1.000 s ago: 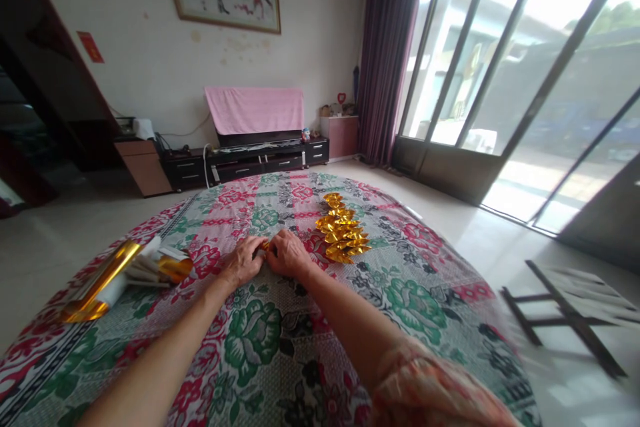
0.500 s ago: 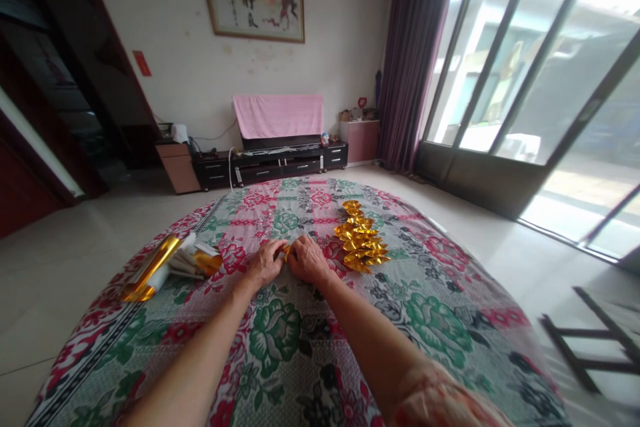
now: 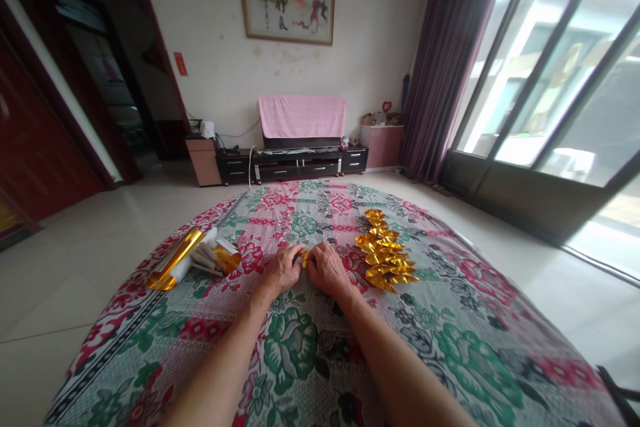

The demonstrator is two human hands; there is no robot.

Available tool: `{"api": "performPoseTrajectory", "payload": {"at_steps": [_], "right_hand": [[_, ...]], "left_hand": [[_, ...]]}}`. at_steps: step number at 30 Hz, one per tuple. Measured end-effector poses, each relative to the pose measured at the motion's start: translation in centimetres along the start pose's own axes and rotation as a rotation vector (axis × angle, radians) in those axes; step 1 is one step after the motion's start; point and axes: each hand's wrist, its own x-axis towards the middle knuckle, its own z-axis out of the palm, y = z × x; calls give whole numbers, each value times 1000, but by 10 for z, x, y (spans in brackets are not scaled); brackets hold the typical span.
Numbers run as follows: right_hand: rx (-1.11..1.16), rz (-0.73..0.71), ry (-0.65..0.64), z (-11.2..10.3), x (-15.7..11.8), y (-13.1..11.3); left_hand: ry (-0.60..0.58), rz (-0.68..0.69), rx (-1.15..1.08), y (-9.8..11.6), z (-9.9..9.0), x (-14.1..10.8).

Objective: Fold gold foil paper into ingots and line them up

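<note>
My left hand [image 3: 283, 269] and my right hand [image 3: 326, 267] meet over the middle of the table, fingers closed around a small piece of gold foil paper [image 3: 304, 257]. Most of that piece is hidden by the fingers. Right of my hands lies a cluster of folded gold foil paper shapes [image 3: 385, 250] with pointed ends, set close together in a row. To the left rest a roll of gold foil paper [image 3: 175, 260] and a stack of gold and white sheets [image 3: 216, 257].
A patterned floral cloth [image 3: 290, 347] covers the round table. Beyond it stand a low black cabinet [image 3: 320, 163] and a screen draped with a pink cloth [image 3: 303, 117]. Glass doors [image 3: 540, 67] are on the right. Part of a dark frame [image 3: 617, 393] shows beside the table at lower right.
The whole view has swung left, so everything appears further right. Both hands stay together on the gold foil paper, and a little more of it shows between the fingers.
</note>
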Motion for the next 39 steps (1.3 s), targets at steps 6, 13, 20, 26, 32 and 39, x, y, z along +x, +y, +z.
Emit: {"api": "performPoseTrajectory", "payload": {"at_steps": [6,13,20,26,32,39], "right_hand": [[49,-9,8,0,0,0],[56,-13,3,-1,1,0],[63,-8,8,2,1,3],[71,-24,9,0,1,2],[98,-53,18,-2,1,2],[134,-47,14,-2,2,4]], "left_hand": [[3,5,-24,0,0,-1],[-21,-14,-36,-3,2,0],[-42,-28,-53,-1,0,0],[-41,-46,-94,3,-6,-2],[50,-134,-200,1,-10,-1],[88,-97,-96,0,-7,1]]}}
